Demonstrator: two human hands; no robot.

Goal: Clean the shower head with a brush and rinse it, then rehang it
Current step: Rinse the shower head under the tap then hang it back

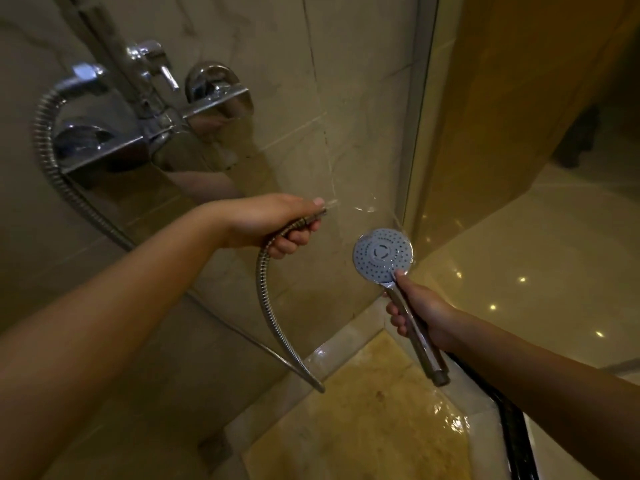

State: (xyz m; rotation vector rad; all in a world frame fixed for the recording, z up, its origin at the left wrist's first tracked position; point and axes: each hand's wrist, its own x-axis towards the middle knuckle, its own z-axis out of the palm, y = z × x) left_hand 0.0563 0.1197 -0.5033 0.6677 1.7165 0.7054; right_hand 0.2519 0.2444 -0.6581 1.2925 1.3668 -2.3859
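Grasping the chrome handle (420, 336) of the detached shower head (382, 254) in the right hand (420, 311), fingers curled round the stem, thumb tip set on the lower rim of the round spray face; above that grip, spray face turned toward the camera, nozzle rings plainly showing; below that grip, threaded end (440, 377) of the handle sticking out bare, joined to nothing; clenching the free end of the ribbed metal hose (273, 317) in the left hand (273, 223), up and to the left of the right-hand grip and well apart from it; just past the left fingertips, a thin water jet (363, 206) spurting onto the marble wall (346, 81), above the shower head; below the left grip, hose dropping in a long loop, then climbing back to the chrome mixer valve (149, 129) far up and left; just beyond the shower head, edge of the glass panel (485, 168); beneath both grips, wet tan shower floor (363, 427), water glinting under the right forearm beside the black door seal (512, 420).
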